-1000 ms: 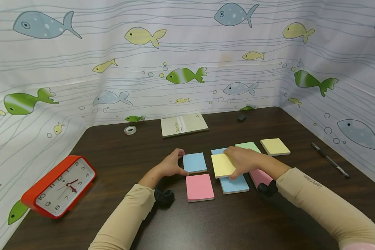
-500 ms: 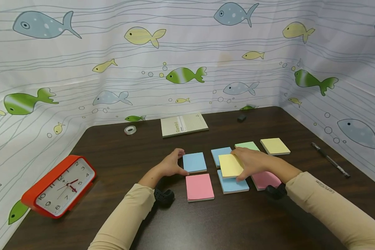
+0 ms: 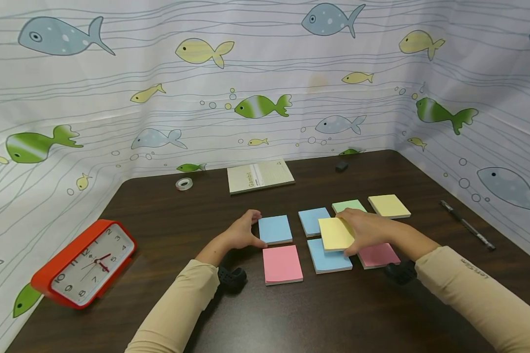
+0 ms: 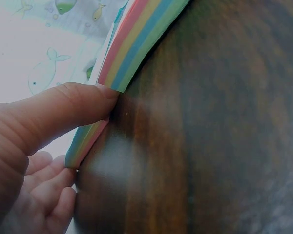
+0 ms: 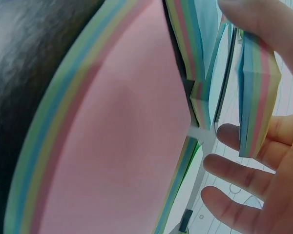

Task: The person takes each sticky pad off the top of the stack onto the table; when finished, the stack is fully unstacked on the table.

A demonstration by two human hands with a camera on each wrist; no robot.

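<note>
My left hand (image 3: 240, 233) spans the left side of a blue sticky note pad (image 3: 275, 230), thumb at its near corner and fingertips at its far corner. In the left wrist view, the thumb lies against the pad's striped edge (image 4: 86, 144). A pink sticky note pad (image 3: 282, 264) lies just in front. My right hand (image 3: 366, 230) pinches a yellow sticky note pad (image 3: 335, 234) above the table. Beneath and behind it lie two blue pads (image 3: 330, 256). A pink pad (image 5: 122, 117) and a green pad (image 3: 349, 206) are partly covered by the right hand.
Another yellow pad (image 3: 389, 206) and a pen (image 3: 467, 225) lie to the right. Toward the back are a notebook (image 3: 260, 176), a tape roll (image 3: 184, 184) and a small black object (image 3: 341, 166). A red alarm clock (image 3: 84, 263) stands at left. A fish-print curtain (image 3: 265, 73) encloses the table.
My right hand has carried the yellow pad to the right, uncovering more of the back blue pad. My left hand has stayed in place at its blue pad.
</note>
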